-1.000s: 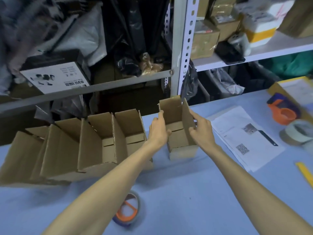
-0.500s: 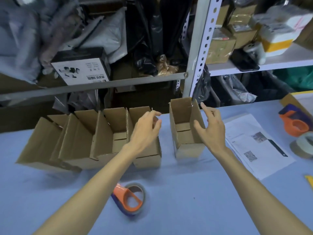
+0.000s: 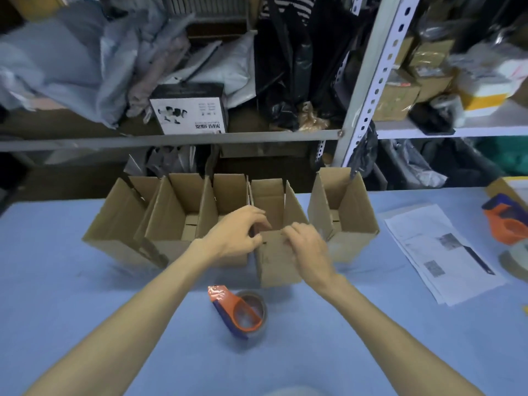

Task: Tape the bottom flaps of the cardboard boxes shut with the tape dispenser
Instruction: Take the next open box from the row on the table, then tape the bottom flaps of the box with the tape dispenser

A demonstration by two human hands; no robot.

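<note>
Several open cardboard boxes stand in a row at the back of the blue table. My left hand and my right hand both pinch the near top edge of the middle box, which stands a little forward of its neighbours. One separate box is to its right, and joined boxes are to its left. An orange and blue tape dispenser with a tape roll lies on the table just in front of the held box, untouched.
Printed papers lie at the right, with a second orange dispenser and a tape roll at the right edge. Metal shelving full of bags and parcels rises behind the table.
Both hands left the right-hand box and moved left onto the box next to it, closing on its near edge. The view shifted, so everything sits further right and lower.
</note>
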